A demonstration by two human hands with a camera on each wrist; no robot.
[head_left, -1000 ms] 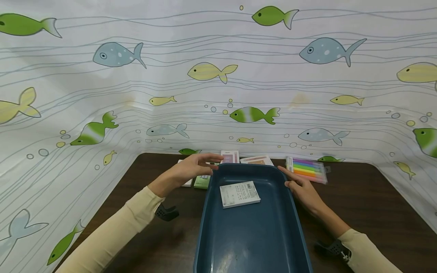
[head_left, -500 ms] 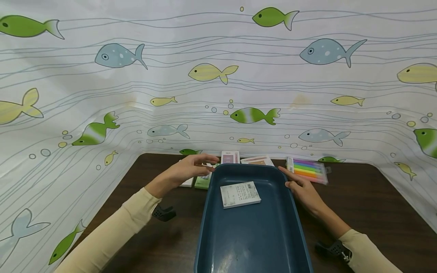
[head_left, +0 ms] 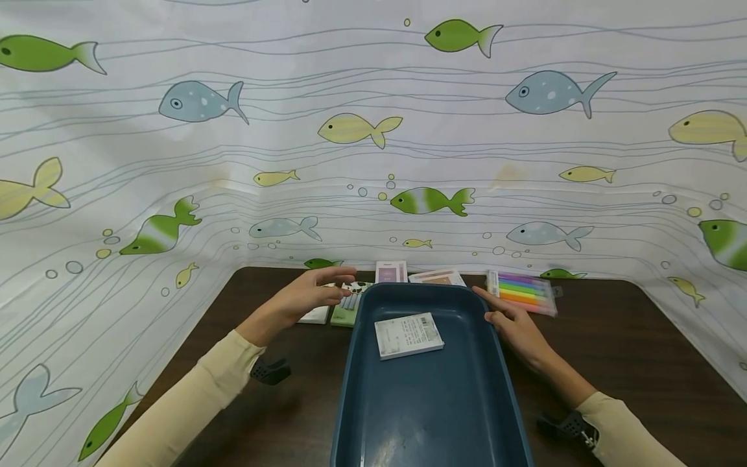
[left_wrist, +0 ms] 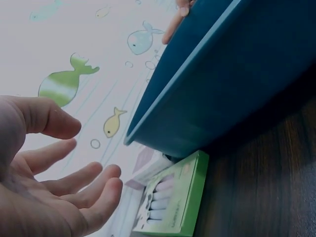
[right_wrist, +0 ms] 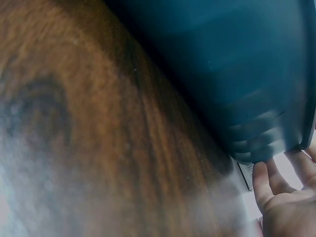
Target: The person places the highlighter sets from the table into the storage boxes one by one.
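Observation:
A deep blue plastic bin (head_left: pixel 438 408) stands on the dark table, its long side toward me. Inside, near the far end, lies a flat white box (head_left: pixel 408 336) with printed text and a barcode. My right hand (head_left: pixel 518 331) holds the bin's far right corner, thumb at the rim and fingers against the outer wall (right_wrist: pixel 271 175). Left of the bin my left hand (head_left: pixel 294 303) hovers with loosely bent fingers and nothing in them, apart from the rim. Below it, a green box (left_wrist: pixel 190 195) with pale sticks in its window lies beside the bin.
Behind the bin lie a pink-and-white box (head_left: pixel 391 271) and another pale box (head_left: pixel 438 277). A clear pack of rainbow-coloured pens (head_left: pixel 523 293) lies at the back right. A white box (head_left: pixel 315 316) sits left of the green one. A fish-patterned sheet (head_left: pixel 350 78) hangs behind the table.
My left hand has moved left, away from the bin's far left corner, uncovering more of the green box. The right hand and the bin have stayed in place.

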